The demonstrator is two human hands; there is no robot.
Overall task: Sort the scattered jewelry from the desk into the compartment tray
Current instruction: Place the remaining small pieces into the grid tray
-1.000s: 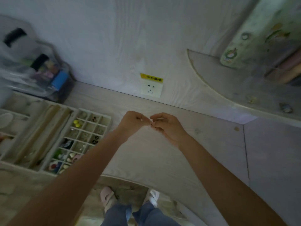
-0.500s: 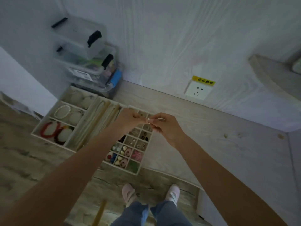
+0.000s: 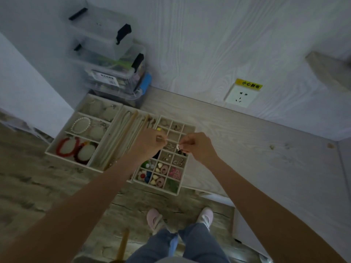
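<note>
Both hands hover over the compartment tray (image 3: pixel 187 128). The right hand (image 3: pixel 196 147) has a pinching grip on a tiny pale earring (image 3: pixel 178 146); the left hand (image 3: pixel 148 144) pinches something too small to tell. From here it could fall into the wrong cell, toward six o'clock.

Hands (image 3: pixel 150 142) pinching jewelry (image 3: pixel 178 147) over tray (image 3: pixel 190 128)

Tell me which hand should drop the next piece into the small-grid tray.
Probably the right hand: it pinches a small pale piece directly over the grid tray. What the left hand pinches beside it is too small to tell.
</note>
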